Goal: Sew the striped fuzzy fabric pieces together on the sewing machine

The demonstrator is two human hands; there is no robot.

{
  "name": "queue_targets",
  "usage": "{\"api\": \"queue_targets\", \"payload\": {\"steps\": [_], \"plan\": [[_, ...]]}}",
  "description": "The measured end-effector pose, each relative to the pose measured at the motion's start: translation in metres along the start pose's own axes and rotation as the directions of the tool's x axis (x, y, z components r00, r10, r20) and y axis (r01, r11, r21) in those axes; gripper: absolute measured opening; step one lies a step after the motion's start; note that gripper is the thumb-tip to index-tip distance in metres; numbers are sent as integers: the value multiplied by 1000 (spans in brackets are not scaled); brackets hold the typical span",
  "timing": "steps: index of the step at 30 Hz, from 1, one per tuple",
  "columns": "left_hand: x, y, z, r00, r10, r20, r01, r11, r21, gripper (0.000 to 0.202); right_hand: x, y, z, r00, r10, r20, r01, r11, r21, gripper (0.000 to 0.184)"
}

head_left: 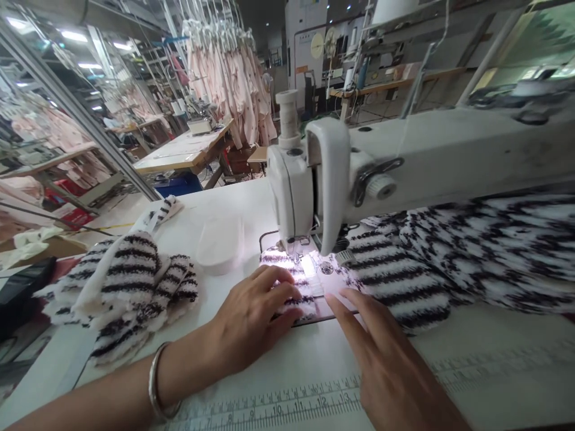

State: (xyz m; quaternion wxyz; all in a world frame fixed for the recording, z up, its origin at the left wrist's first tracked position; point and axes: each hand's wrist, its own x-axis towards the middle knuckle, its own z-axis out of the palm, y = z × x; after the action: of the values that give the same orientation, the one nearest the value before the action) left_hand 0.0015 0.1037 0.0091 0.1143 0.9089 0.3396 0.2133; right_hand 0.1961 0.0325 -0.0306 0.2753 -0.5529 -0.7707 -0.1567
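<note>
Under the needle area of a white sewing machine (296, 197) lies a small piece of black-and-white striped plush fabric (281, 258), lit by the machine's lamp. My left hand (249, 311) is on this piece with bent fingers, thumb and fingertips closed on its near part. To the right, my right hand (381, 347) has its fingers stretched out and apart, tips by the bare metal plate (326, 299) in front of the presser foot. A larger striped plush panel (399, 275) lies under the machine arm, right of the plate.
Striped plush pieces (130, 281) are heaped on the left of the white table (215, 203). A pale oval shape (220, 245) is beside them. A printed ruler (278, 410) runs along the near edge. Pink garments (224, 78) hang behind, near another worktable (188, 152).
</note>
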Motion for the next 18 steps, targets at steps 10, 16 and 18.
{"api": "queue_targets", "payload": {"steps": [10,16,18], "plan": [[-3,5,8,997,83,-2,-83,997,11,8,-15,-6,-4,991,18,130,-23,999,38,65],[-16,2,6,993,120,4,-120,992,-34,16,-7,-24,3,994,-4,106,6,1000,-13,53],[-17,2,6,991,137,2,-137,990,-37,19,-5,-22,5,994,-48,103,53,998,-44,50]]}}
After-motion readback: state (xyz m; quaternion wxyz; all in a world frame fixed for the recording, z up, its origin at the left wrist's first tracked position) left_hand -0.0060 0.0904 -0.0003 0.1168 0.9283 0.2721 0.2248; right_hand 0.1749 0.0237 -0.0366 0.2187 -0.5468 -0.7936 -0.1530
